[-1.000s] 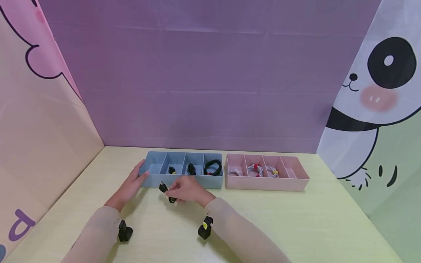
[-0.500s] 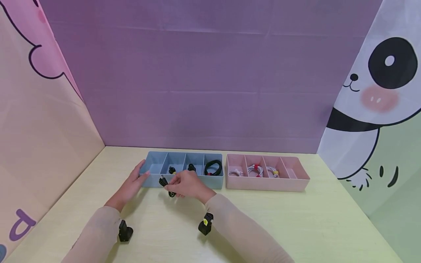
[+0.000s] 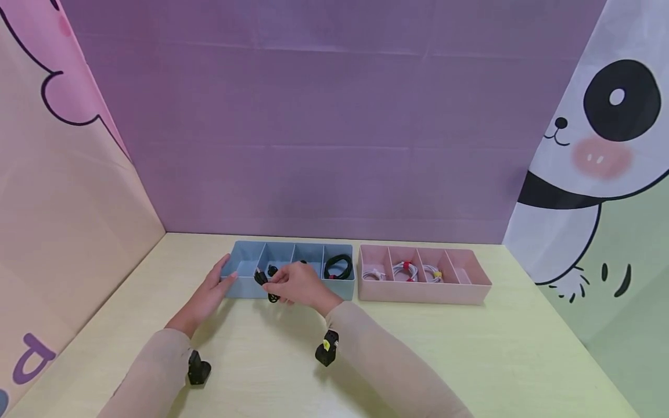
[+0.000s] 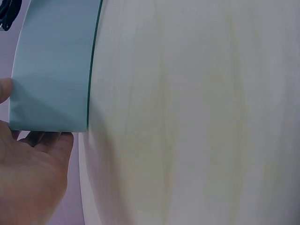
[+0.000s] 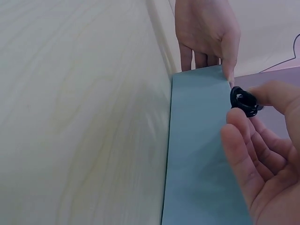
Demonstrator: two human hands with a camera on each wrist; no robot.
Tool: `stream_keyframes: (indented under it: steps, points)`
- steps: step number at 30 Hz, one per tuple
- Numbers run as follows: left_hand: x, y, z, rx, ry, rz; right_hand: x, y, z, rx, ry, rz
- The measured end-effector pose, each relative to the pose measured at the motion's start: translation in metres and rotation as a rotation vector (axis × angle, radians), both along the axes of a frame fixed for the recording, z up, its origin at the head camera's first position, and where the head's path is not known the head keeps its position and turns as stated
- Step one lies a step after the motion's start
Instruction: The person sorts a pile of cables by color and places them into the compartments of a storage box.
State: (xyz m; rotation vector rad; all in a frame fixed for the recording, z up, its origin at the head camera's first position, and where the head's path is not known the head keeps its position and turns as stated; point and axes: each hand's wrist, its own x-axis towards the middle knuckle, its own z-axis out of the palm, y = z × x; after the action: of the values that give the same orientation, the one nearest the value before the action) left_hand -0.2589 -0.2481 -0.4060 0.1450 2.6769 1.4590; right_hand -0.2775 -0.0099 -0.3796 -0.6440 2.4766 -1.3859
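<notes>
My right hand (image 3: 300,287) pinches a bundled black cable (image 3: 260,278) between thumb and fingers, its connector end pointing up. The cable is over the front rim of the blue divided box (image 3: 334,289), toward its left side. In the right wrist view the cable's small loop (image 5: 244,101) shows between the thumb and fingertips. My left hand (image 3: 206,296) grips the box's left end, with the thumb at the front rim and fingers along the end wall. Inside the box, a small black bundle (image 3: 272,270) lies in the second compartment and a looped black cable (image 3: 338,267) in the rightmost.
Just right of the blue box stands a pink divided box (image 3: 425,293). Coiled white cables (image 3: 405,270) lie in three of its compartments, some with red or yellow ties. A purple backdrop (image 3: 334,139) rises behind the table (image 3: 418,354).
My right hand has raised the black cable and moved it slightly away from me, from in front of the blue box to its rim. The left hand stays on the box.
</notes>
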Motion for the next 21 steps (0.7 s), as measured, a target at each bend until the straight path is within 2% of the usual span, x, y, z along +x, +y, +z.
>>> stream_keyframes:
  steps: [14, 21]
  points:
    - [0.000, 0.000, 0.000, 0.007, -0.010, -0.004, -0.006, -0.011, 0.014, 0.000, 0.041, -0.019]
    - [0.000, -0.001, 0.001, 0.013, 0.002, -0.009, -0.010, -0.015, 0.015, 0.019, 0.060, -0.019]
